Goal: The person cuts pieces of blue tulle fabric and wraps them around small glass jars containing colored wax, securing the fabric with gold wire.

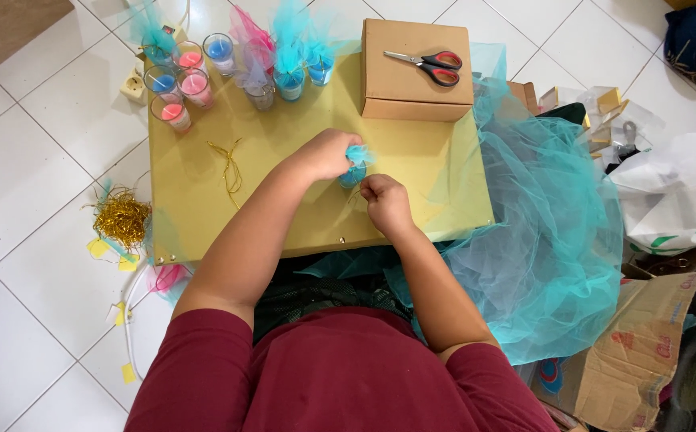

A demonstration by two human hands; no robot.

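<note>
- The left hand point(328, 154) is closed around the gathered top of a piece of turquoise netting point(357, 154), pinching it into a tuft above a small glass candle point(353, 176).
- The right hand point(384, 198) sits just beside the glass, fingers curled shut near its base; it seems to pinch something thin, though I cannot tell what.
- The wrapped candle stands near the middle of the yellow board point(204, 200), which lies on the person's lap.
- Handling, as a judgement: the netting looks very light, soft and springy — it will likely fan open if the pinch loosens, so the gathered neck just above the rim is the place to hold. The glass looks small, hard, smooth and breakable, best steadied low on its side.
- At the far edge of the board stand about 9 more small glasses: 5 bare ones point(180, 76) holding pink or blue wax, and some wrapped in pink netting point(253, 48) or turquoise point(296, 48).
- A closed cardboard box point(412, 92) sits on the board's far right corner with scissors point(432, 66) on its lid; its contents are hidden.
- A loose gold string point(229, 166) lies on the board, a bundle of gold thread point(122, 218) on the floor tiles point(36, 184) — and a big heap of turquoise netting point(540, 232) at the right.
</note>
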